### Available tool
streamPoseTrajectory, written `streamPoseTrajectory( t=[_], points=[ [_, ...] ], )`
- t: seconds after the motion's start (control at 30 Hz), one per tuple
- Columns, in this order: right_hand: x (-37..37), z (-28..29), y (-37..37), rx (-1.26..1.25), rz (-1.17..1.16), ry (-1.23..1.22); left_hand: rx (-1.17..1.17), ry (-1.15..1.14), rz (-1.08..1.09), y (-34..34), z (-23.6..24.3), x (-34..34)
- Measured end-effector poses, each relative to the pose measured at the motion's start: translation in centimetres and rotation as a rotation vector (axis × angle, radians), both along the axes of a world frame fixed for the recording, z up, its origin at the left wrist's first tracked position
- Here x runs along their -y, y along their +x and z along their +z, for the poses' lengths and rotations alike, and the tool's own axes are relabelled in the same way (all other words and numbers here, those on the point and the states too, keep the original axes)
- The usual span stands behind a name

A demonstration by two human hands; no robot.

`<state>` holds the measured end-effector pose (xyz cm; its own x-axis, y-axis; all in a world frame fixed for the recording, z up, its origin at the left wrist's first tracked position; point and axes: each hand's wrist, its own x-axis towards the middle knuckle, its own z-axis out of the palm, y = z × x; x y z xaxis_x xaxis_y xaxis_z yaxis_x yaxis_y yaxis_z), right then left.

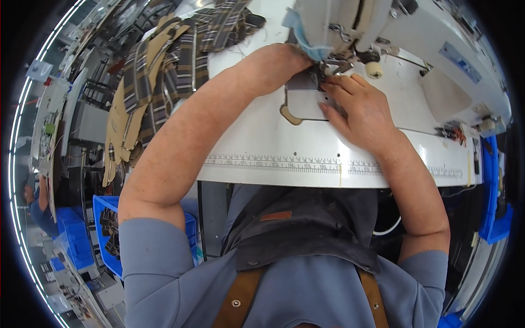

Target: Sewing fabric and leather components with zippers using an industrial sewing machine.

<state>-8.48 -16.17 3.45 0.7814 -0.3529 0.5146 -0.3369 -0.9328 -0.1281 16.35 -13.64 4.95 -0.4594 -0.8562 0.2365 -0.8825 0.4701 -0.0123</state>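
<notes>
Fingers (333,90) of the right hand (358,112) lay spread and flat, pressing down on a small grey rectangular fabric piece (304,82) at the needle area of the white industrial sewing machine (383,27). That grey piece sat directly under the fingertips, just left of them, on the white tabletop (262,142), with its far edge running beneath the machine head. From the other side, the left hand (273,68) reached in; its fingers were curled over the left edge of the same piece, though whether they pinched it or only held it down could not be told, since the hand hid them. Both hands met at the piece, nearly touching. Along the tabletop's near edge ran a printed ruler strip (284,164). To the left, well apart from the hands, lay a heap of plaid and tan cut fabric pieces (164,71). Below, a blue plastic bin (106,229) stood beside the person's left sleeve.
</notes>
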Motion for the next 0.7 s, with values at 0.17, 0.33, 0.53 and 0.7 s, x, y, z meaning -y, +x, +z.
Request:
streamPoseTrajectory(
  t=[0.17,0.33,0.53,0.7],
  points=[
    [0.0,0.0,0.0,-0.014,0.011,-0.006,0.341,-0.223,-0.034,1.4,-0.7,0.6],
    [-0.1,0.1,-0.1,-0.040,0.004,0.019,0.701,-0.384,0.186,7.8,1.2,1.1],
    [0.1,0.1,0.1,-0.049,0.011,0.036,0.199,-0.305,0.454,12.8,2.0,-4.0],
    [0.2,-0.1,0.1,-0.053,0.005,0.029,0.170,-0.187,0.595,8.9,3.9,-11.5]
  ],
)
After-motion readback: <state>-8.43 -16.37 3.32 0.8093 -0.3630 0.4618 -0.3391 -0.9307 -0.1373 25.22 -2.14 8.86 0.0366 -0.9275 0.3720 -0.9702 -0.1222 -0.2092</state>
